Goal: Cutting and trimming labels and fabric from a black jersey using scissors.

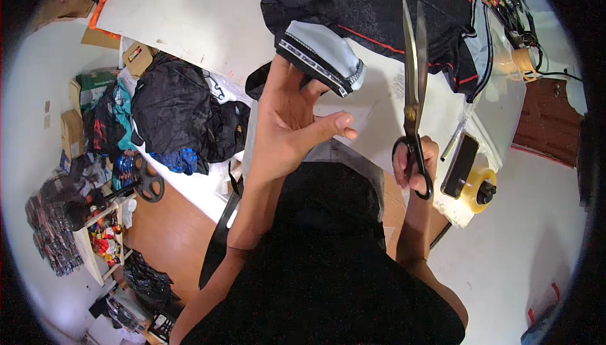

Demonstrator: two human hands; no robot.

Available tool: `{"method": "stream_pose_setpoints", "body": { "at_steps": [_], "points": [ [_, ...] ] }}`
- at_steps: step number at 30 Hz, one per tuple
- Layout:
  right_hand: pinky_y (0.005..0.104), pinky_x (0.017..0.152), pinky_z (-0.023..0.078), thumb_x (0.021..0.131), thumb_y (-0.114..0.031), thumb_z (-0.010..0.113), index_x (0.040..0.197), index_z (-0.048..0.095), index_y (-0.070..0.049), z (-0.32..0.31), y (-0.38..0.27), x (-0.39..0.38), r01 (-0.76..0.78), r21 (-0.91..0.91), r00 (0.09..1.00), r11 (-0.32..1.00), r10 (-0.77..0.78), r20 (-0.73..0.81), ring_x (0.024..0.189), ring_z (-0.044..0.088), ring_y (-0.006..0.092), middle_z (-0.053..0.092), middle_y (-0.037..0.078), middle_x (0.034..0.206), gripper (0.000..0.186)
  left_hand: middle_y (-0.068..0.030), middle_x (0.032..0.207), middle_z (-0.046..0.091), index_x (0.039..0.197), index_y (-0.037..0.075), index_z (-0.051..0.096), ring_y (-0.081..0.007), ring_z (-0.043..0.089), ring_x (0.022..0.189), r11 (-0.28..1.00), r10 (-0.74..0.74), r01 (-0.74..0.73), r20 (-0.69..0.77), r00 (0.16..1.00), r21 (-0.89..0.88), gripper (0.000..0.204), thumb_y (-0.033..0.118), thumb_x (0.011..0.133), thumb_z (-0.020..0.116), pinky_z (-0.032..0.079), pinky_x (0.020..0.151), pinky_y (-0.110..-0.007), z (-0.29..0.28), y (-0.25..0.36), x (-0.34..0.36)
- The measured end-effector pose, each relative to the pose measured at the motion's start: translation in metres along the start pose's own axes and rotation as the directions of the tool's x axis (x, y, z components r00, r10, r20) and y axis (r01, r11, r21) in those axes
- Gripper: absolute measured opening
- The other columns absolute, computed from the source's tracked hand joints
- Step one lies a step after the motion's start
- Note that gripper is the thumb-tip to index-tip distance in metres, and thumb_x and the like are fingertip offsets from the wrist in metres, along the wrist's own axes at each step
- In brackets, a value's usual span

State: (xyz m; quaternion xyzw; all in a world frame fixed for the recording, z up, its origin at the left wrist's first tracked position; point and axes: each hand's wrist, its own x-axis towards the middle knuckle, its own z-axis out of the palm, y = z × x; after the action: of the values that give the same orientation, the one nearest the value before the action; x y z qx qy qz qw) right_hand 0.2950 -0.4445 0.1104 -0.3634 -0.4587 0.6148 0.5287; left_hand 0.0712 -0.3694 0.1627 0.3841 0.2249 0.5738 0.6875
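My left hand (287, 133) holds up a small pale grey fabric piece (331, 61) with a black patterned band, its fingers partly hidden under it and its thumb stretched out to the right. My right hand (401, 159) grips large metal scissors (411, 111) by the black handles, blades pointing upward and slightly apart. Beyond both hands, black fabric with red piping (372, 7) lies on the white table (189, 4).
A heap of dark clothes (177, 111) is at the left, near shelving (95, 244). Right of my scissors lie a dark oblong object (459, 162) and a yellowish tape roll (473, 193). Tangled cables (505, 4) and brown material (543, 124) sit at upper and middle right.
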Motion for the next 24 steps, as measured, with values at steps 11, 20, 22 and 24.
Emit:
{"method": "stream_pose_setpoints", "body": {
  "at_steps": [11,20,22,24],
  "points": [
    [0.0184,0.034,0.03,0.089,-0.018,0.058,0.07,0.053,-0.002,0.054,-0.002,0.06,-0.136,0.058,0.964,0.989,0.146,-0.221,0.034,0.043,0.0063,0.056,0.006,0.054,0.025,-0.012,0.105,0.057,0.128,-0.002,0.04,-0.0131,0.059,0.08,0.977,-0.153,0.151,-0.007,0.988,-0.152,0.053,-0.003,0.079,0.059,0.045,0.039,-0.021,-0.006,0.004,-0.016],
    [0.0182,0.039,0.035,0.075,-0.005,0.07,0.073,0.048,-0.006,0.069,0.005,0.066,-0.194,0.341,0.978,0.92,0.21,-0.011,0.039,0.047,0.0067,0.061,0.008,0.066,0.022,-0.0102,0.088,0.06,0.089,-0.001,0.055,-0.0145,0.057,0.081,0.951,-0.192,0.208,0.092,0.977,-0.23,0.014,-0.005,0.076,0.051,0.043,0.074,-0.026,-0.017,-0.007,-0.025],
    [0.0179,0.04,0.036,0.071,-0.001,0.071,0.071,0.045,-0.007,0.069,0.001,0.067,-0.242,0.372,0.968,0.896,0.247,0.034,0.04,0.047,0.007,0.058,0.009,0.066,0.027,-0.0105,0.085,0.058,0.084,-0.002,0.055,-0.0145,0.054,0.076,0.956,-0.166,0.191,0.128,0.978,-0.221,0.014,-0.009,0.075,0.046,0.041,0.069,-0.025,-0.022,-0.008,-0.021],
    [0.0179,0.039,0.036,0.067,0.001,0.072,0.071,0.045,-0.008,0.067,-0.003,0.067,-0.263,0.401,0.963,0.878,0.264,0.052,0.041,0.048,0.0075,0.058,0.011,0.069,0.029,-0.0101,0.082,0.056,0.082,-0.002,0.055,-0.014,0.051,0.073,0.995,-0.103,0.101,0.132,0.986,0.021,0.017,-0.012,0.075,0.043,0.039,0.066,-0.024,-0.023,-0.004,-0.019]
  ]
}}
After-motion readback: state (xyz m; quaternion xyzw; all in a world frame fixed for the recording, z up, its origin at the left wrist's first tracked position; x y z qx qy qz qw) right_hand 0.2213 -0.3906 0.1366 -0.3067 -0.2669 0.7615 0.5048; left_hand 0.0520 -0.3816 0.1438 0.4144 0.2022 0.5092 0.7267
